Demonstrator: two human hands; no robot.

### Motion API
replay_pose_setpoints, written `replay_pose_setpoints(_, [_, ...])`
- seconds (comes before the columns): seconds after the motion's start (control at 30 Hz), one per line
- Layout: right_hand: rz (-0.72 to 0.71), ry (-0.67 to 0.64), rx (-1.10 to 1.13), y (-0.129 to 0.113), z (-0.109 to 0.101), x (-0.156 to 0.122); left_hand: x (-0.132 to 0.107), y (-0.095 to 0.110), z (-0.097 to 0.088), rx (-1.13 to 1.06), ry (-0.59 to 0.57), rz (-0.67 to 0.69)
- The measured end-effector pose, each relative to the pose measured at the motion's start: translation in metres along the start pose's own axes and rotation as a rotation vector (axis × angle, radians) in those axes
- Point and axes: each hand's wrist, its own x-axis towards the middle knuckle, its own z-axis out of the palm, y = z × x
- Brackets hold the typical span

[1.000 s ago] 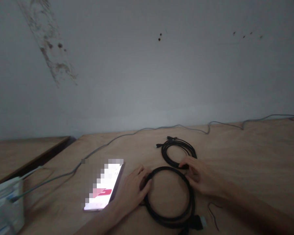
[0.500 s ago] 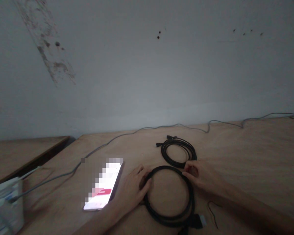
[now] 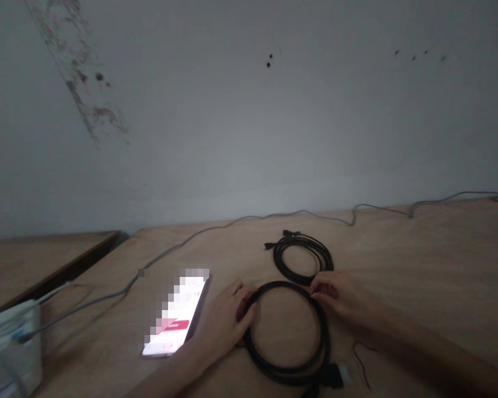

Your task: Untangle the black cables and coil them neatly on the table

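A thick black cable (image 3: 324,331) lies coiled in a ring on the wooden table, with a flat-ended black plug (image 3: 334,376) at its lower right. My left hand (image 3: 228,312) is closed round the ring's left side, the thumb over the inner edge. At the upper right of the ring, the fingers of my right hand (image 3: 336,293) are curled and their tips pinch at the cable's edge. Just beyond that hand sits a second, thinner coiled black cable (image 3: 280,262) with small plugs. A short thin wire (image 3: 361,359) rests on the table below my right forearm.
A lit phone (image 3: 166,348), partly pixelated, lies left of my left hand. In the left corner stands a white box-shaped device (image 3: 33,354) with a grey cord (image 3: 166,251) running along the table to the wall (image 3: 249,121). A dark gap (image 3: 66,276) separates two tabletops.
My right thumb and fingertips have drawn slightly closer together at the ring's edge. My left hand and both coils stay practically where they were.
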Motion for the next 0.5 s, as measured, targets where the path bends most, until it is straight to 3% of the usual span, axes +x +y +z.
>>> replay_pose_setpoints(0.2, [-0.079,-0.040,-0.006,-0.0013,-0.0061,0.0005,-0.0005,-0.0017,0.0008,-0.009,0.016,0.009])
replay_pose_setpoints(0.5, [-0.088,-0.023,-0.023,-0.0044,-0.0042,0.0004,0.0000,0.0000,0.0009,0.018,-0.011,-0.013])
